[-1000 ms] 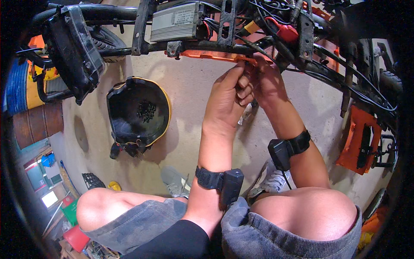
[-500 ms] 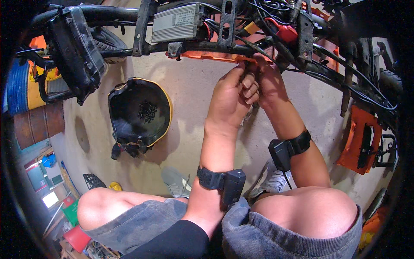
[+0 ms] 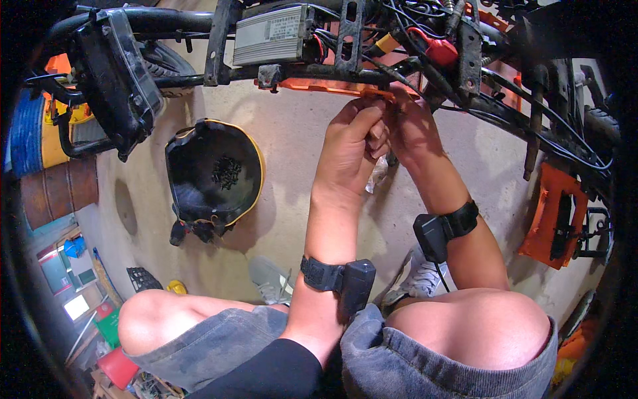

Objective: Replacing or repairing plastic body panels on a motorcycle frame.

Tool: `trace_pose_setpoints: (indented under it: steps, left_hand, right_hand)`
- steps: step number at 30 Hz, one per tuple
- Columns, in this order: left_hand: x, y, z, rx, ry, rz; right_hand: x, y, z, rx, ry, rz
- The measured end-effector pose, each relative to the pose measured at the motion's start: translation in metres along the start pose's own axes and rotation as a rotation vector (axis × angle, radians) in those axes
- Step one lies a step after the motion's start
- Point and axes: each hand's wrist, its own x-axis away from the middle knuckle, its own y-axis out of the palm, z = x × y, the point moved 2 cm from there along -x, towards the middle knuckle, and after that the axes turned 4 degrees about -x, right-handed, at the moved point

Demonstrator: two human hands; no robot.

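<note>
My left hand [image 3: 352,136] is closed, thumb bent over curled fingers, just under the right end of a long orange panel [image 3: 322,86]. Whatever it pinches is hidden. Close beside it, my right hand [image 3: 415,130] reaches up to the same end of the panel. Its fingers are bent together in shadow, and what they grip cannot be made out. Below the fingers of my left hand shows a crumpled, clear, plastic-looking piece [image 3: 377,174]. Above the panel runs a black metal vehicle frame [image 3: 179,81], carrying a silver finned box [image 3: 272,38].
A black bag with a yellow rim [image 3: 260,169] stands open on the floor, small black pieces [image 3: 226,173] inside. Cables and a red connector cover [image 3: 438,50] hang at upper right. Another orange part [image 3: 545,216] lies at right. A black box [image 3: 113,83] juts out at left.
My left hand has drawn slightly down and left, its fingers curling tighter with the thumb across them. More of the clear crumpled piece shows below it. My right hand stays near the panel end.
</note>
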Motion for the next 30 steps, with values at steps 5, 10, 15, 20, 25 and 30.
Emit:
trace_pose_setpoints:
  steps: [5, 10, 15, 20, 25, 30]
  left_hand:
    - [0.000, -0.003, -0.001, 0.059, -0.037, 0.014]
    - [-0.003, -0.009, -0.006, 0.058, -0.051, 0.089]
    - [-0.004, -0.011, -0.006, 0.034, -0.047, 0.079]
    - [-0.003, -0.010, -0.010, -0.024, -0.054, 0.188]
    - [-0.007, -0.019, -0.011, 0.005, -0.081, 0.124]
    - [-0.004, -0.022, -0.008, -0.046, -0.149, 0.076]
  right_hand:
    - [0.009, 0.002, -0.006, 0.086, 0.121, -0.135]
    - [0.013, 0.002, -0.008, 0.099, 0.164, -0.203]
    - [0.008, 0.000, -0.003, 0.020, 0.077, -0.169]
    - [0.007, -0.008, 0.004, 0.064, 0.061, -0.143]
    - [0.016, -0.003, -0.004, 0.076, 0.113, -0.216]
    - [0.004, -0.009, 0.006, 0.094, 0.031, -0.112]
